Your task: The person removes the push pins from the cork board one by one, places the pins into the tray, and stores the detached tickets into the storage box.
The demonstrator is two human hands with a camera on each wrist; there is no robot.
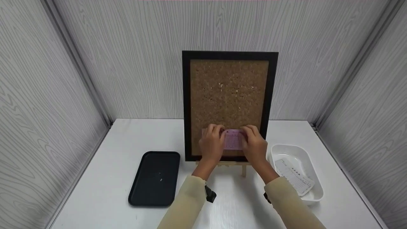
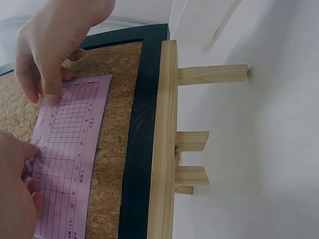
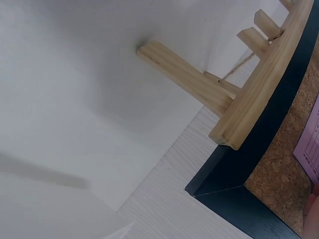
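Note:
A pink receipt slip (image 1: 233, 140) printed with a grid lies flat over the lower part of a framed corkboard (image 1: 229, 108). My left hand (image 1: 212, 143) is at the slip's left part, thumb and forefinger bent together at its upper edge. At the upper right corner, my right hand (image 1: 255, 144) pinches the slip with curled fingers. The left wrist view shows the right fingertips (image 2: 52, 97) on the paper, and the left hand (image 2: 17, 184) lower down. Only a sliver of the right hand (image 3: 311, 214) shows in the right wrist view.
A wooden easel (image 2: 162, 149) holds up the board. Left of it sits a black tray (image 1: 149, 190) with a few tiny shiny bits (image 1: 161, 180). To the right stands a white bin (image 1: 288, 147) with white printed slips (image 1: 294, 176) inside. Grey wood-grain walls enclose the white table.

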